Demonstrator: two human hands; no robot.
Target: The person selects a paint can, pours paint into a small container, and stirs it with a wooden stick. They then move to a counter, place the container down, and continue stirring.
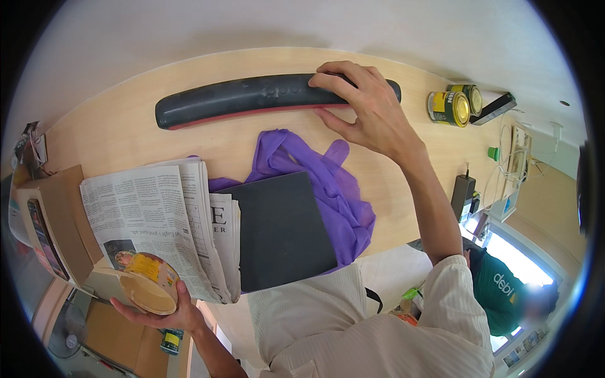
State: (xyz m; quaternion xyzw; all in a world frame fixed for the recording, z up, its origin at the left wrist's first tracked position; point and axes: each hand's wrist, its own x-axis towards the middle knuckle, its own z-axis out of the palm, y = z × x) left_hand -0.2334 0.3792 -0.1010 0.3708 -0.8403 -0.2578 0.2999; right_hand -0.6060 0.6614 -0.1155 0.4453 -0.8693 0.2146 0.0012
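Pale wooden table [403, 214], bearing the following. One long black curved bar [252, 94], red along its near side, lying beside the table's far edge; the right hand [368, 104] straddles it toward its right end, fingers arched and spread over the top, thumb at the red side; whether they press or merely rest, one cannot tell. One roll of tape [151, 280], hollow cream core showing, at the table's near left corner, held in the left hand [176, 312], the thumb and fingers curved about it and parted only by its width. One folded newspaper [145, 195], toward the left edge, just beside a cardboard box [66, 214]. One flat black sheet [283, 233] at the near edge, atop a purple cloth [353, 214]. Two tins [449, 108] at the far right corner. Handling note: the bar would likely sit steadier with the right hand nearer its middle, thumb squarely opposing fingers; the roll seems best kept lightly cupped, clear of the newspaper.
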